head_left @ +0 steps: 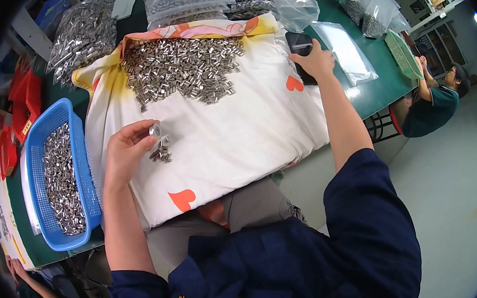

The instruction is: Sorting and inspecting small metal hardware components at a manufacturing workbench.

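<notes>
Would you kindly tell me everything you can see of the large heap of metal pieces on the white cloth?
The heap is a broad, loose spread of many small, shiny, silvery pieces, short and roughly cylindrical, apparently metal. They lie tumbled at all angles on the far part of the white cloth, left of its middle, close to its colourful far edge. The near border is ragged, trailing to a narrow tip at left. Neither the left hand nor the right hand touches it. Finer details are too small to tell.

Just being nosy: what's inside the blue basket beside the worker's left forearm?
Small shiny metal pieces lie heaped in the blue basket. Only the top layer shows; whatever lies beneath is covered.
</notes>
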`<state>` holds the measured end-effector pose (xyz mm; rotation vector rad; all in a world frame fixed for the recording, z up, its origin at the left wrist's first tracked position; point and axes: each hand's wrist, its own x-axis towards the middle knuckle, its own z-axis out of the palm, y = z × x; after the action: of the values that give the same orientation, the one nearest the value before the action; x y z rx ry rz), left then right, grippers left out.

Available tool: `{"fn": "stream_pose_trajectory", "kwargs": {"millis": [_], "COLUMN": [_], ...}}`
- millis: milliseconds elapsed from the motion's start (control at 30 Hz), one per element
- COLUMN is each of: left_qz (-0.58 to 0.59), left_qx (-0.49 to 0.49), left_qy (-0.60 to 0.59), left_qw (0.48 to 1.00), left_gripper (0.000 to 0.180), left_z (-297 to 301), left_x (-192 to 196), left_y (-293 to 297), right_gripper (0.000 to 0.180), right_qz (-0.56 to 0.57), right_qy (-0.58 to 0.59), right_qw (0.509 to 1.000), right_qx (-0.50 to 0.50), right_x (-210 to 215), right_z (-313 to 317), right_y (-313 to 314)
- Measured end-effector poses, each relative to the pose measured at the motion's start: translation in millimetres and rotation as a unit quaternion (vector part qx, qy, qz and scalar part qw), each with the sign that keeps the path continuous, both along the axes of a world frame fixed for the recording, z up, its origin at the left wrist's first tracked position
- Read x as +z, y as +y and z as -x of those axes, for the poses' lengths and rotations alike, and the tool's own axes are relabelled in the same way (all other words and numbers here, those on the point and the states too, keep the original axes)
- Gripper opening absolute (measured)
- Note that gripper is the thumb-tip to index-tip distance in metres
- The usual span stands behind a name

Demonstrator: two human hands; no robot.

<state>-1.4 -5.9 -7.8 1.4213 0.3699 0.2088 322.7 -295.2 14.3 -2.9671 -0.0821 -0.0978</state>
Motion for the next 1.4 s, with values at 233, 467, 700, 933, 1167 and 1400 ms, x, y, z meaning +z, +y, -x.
{"fn": "stream_pose_trajectory", "kwargs": {"millis": [233,467,700,933,1167,1400], "left_qz": [-0.018,0.005,0.019,0.119,0.188,0.180], "left_qx": [-0.031,-0.098,-0.058,0.154,0.201,0.205], "left_qy": [0.018,0.031,-0.081,-0.078,-0.107,-0.095], "left_qw": [0.999,0.995,0.995,0.978,0.955,0.957], "left_gripper": [0.033,0.034,0.030,0.033,0.033,0.031], "left_z": [4,4,0,10,-7,-6], "left_x": [5,11,0,-10,-2,2], "left_y": [-8,-17,-3,20,16,13], "right_gripper": [0.088,0.046,0.025,0.024,0.017,0.013], "right_qz": [-0.008,-0.235,-0.183,-0.191,-0.214,-0.130], "right_qy": [-0.101,-0.185,-0.005,-0.030,-0.054,-0.073], "right_qw": [0.994,0.870,0.758,0.720,0.783,0.808], "right_qx": [0.033,0.391,0.626,0.666,0.582,0.571], "right_x": [0,6,-8,-22,5,-15], "right_z": [26,135,196,221,195,200], "right_y": [-3,47,106,119,157,208]}}
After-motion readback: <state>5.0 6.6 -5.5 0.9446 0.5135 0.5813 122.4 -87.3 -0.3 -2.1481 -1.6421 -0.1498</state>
